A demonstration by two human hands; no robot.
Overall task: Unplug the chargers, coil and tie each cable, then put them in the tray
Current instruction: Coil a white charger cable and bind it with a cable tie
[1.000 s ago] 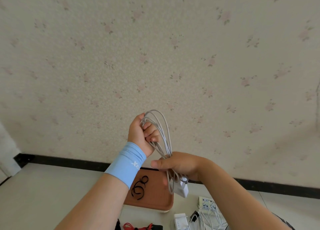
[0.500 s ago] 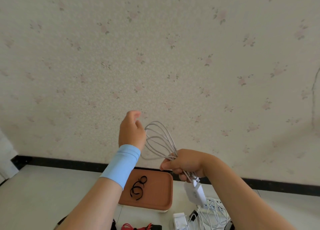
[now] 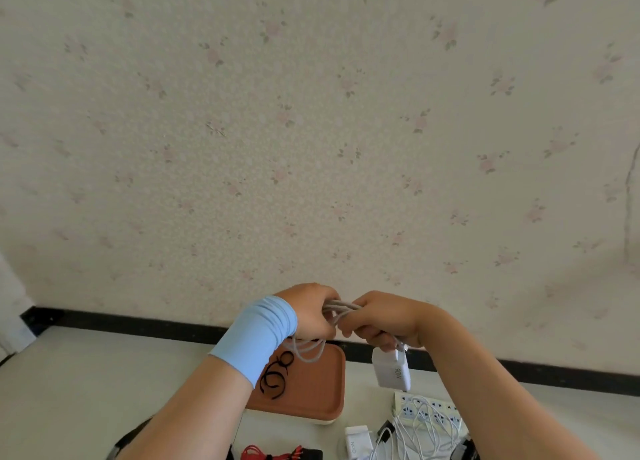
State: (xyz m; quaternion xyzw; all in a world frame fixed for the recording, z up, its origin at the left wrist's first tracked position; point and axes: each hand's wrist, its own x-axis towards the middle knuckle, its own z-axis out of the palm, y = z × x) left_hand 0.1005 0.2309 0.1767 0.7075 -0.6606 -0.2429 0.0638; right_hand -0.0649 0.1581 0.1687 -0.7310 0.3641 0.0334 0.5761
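My left hand, with a light blue wristband, and my right hand meet in front of me, both closed around a coiled white cable. Loops of the cable hang below my left hand over the brown tray. The cable's white charger block dangles under my right hand. Black tie loops lie in the tray's left part.
A white power strip with loose white cables lies at the lower right, beside another white charger and a black plug. A red cable sits at the bottom edge. A wallpapered wall stands behind the pale table.
Both hands have dropped lower and come together. My left hand, which was off the coil half a second ago, now grips it, flattening the loops into a tight bundle.
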